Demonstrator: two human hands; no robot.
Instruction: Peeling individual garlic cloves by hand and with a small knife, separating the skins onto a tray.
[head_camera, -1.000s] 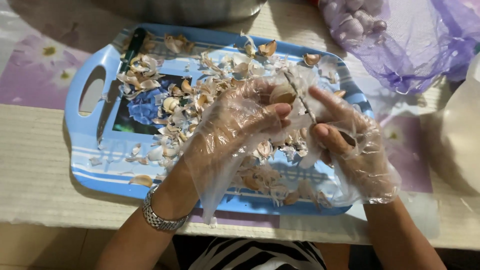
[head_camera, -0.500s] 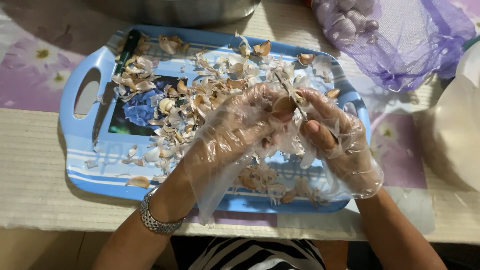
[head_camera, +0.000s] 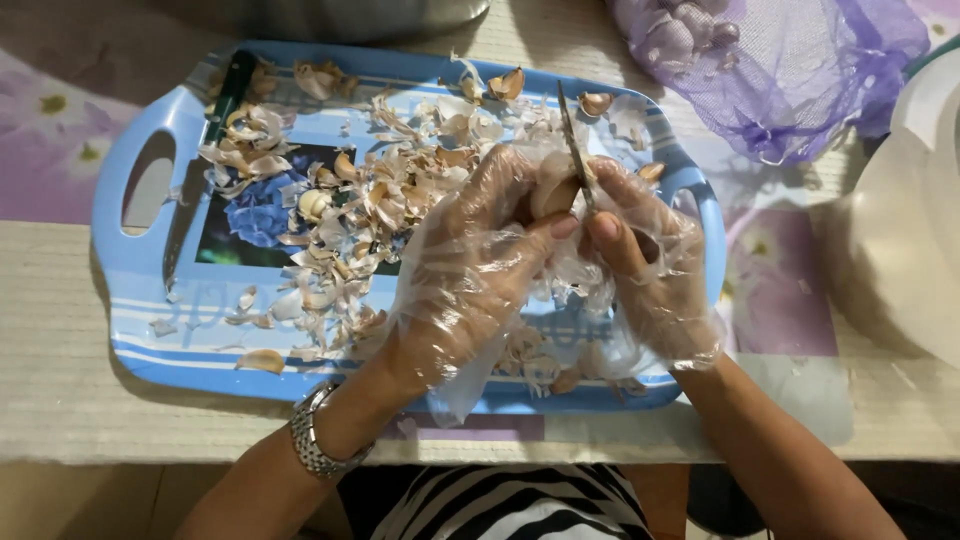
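Both gloved hands meet above the blue tray (head_camera: 140, 300) on the desk. The left hand (head_camera: 470, 270) pinches a garlic clove (head_camera: 553, 195) at its fingertips — grip closed on it. The right hand (head_camera: 650, 270), closed around a small knife (head_camera: 574, 150), has turned since 1 second ago: the blade now stands upright against the clove — the peeling cut continues over the skins (head_camera: 330, 220).

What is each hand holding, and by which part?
The left hand pinches a garlic clove at its sides. The right hand grips a knife by its hidden handle.
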